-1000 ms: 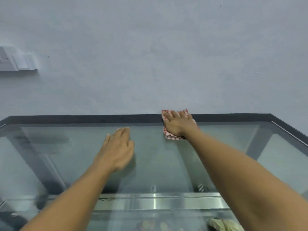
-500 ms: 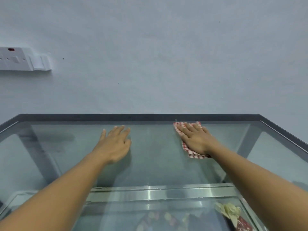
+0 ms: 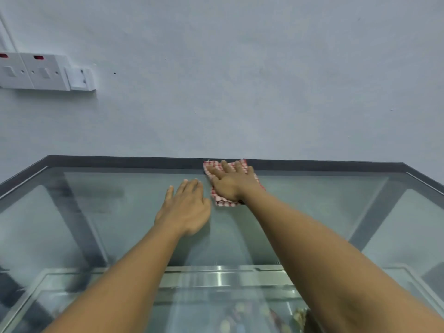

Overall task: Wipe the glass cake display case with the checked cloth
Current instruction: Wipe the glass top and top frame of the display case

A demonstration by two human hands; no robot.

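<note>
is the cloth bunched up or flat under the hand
Flat: the cloth lies on the glass under the right hand, fingers straight, its edges showing around it. Whether it is doubled, cannot tell.

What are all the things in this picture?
glass display case: one, clear with dark frame, lower half of view
checked cloth: one, red and white, on the glass at the back edge
wall: one, pale grey, behind the case
wall sockets: two, white with red marks, wall upper left
metal rail: one, silver, inside the case under the glass
things inside: too blurred to count, mixed colours, bottom of view
left hand: one, flat on the glass beside the cloth
right hand: one, flat on the cloth
</note>
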